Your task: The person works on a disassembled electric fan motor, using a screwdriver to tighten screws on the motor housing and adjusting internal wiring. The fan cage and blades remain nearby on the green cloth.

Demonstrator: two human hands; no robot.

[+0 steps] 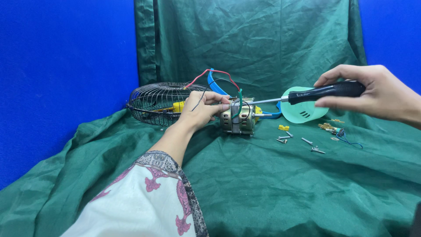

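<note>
Centre of frame: a small metal fan motor (238, 116) sits on the green cloth (272, 188), with red, green and black wires (215, 74) looping up from its top. The left hand (202, 109), reaching in from the lower left in a patterned sleeve (149, 197), has its fingers curled around the motor's left side and steadies it.

Right of centre, upper half: the right hand (372, 94) is closed on the black handle of a screwdriver (315, 94). The shaft runs leftward and the tip sits at the motor's right end; I cannot tell whether it is seated in a screw head.

Behind the motor, left of centre: a wire fan guard (160, 103) with a yellow part inside it. A pale green plastic cover (302, 112) lies just right of the motor. Loose screws (307, 142) and small yellow and brass fittings are scattered on the cloth at centre right.

Risks, as I judge them:
- The motor rests on soft, wrinkled cloth, so sideways push from the screwdriver could roll or slide it out of the left hand's hold.
- The left fingertips lie close to the line of the shaft; if the tip slips it could jab them.
- The wires hang near the tip and could snag or get nicked.
- The loose screws could roll into a fold in the cloth and be lost.
</note>
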